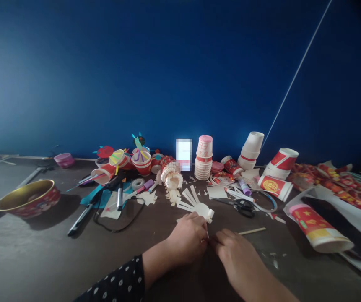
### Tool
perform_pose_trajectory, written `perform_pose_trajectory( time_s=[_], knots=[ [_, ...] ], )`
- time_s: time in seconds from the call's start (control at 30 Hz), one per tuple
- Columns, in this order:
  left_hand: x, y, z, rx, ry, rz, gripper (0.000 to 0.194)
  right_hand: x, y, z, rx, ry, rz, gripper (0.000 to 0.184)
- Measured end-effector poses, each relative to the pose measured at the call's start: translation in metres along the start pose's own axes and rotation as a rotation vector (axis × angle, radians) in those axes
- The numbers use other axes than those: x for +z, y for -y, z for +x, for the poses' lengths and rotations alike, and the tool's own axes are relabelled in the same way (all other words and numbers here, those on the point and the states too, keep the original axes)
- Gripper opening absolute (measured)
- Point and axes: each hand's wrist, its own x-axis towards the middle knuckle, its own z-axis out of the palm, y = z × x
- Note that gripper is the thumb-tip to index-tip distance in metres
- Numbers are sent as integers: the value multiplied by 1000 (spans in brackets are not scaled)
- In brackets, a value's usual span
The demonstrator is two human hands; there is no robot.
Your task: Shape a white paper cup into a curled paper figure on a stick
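At the near middle of the table, a white paper cup cut into strips point(201, 209) lies splayed, with several strips fanned straight and one at its right curled up. My left hand point(189, 235) is closed at its near edge, pinching a paper strip whose white edge shows by the fingertips. My right hand point(234, 256) is closed close beside it, around a thin wooden stick point(255, 230) that sticks out to the right. Its fingertips are partly hidden. Just beyond the cut cup lies a figure of curled white strips point(172, 180).
Black scissors point(245, 208) lie right of the cut cup. Stacked paper cups point(203, 161) stand behind. A red cup point(320, 228) lies on its side at right, a gold-lined bowl point(27, 199) sits at left, and markers point(120, 197) and paper scraps lie between.
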Motion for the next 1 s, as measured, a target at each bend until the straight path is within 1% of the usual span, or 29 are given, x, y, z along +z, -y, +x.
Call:
perform_pose_trajectory(
  time_s=[0.17, 0.33, 0.53, 0.83, 1.0],
  knots=[
    [-4, -2, -1, -26, 8, 20, 8, 2, -1, 0, -5, -26, -6, 32],
    [2, 2, -2, -10, -14, -26, 6, 5, -2, 0, -25, -71, -19, 28],
    [5, 5, -4, -92, -17, -131, 11, 11, -5, 2, -40, -83, -30, 27],
    [1, 4, -3, -144, -7, -188, 12, 4, -3, 5, -41, -55, -25, 23],
    [2, 5, -3, -152, -15, -212, 11, 4, -5, 5, -46, -74, -5, 21]
  ],
)
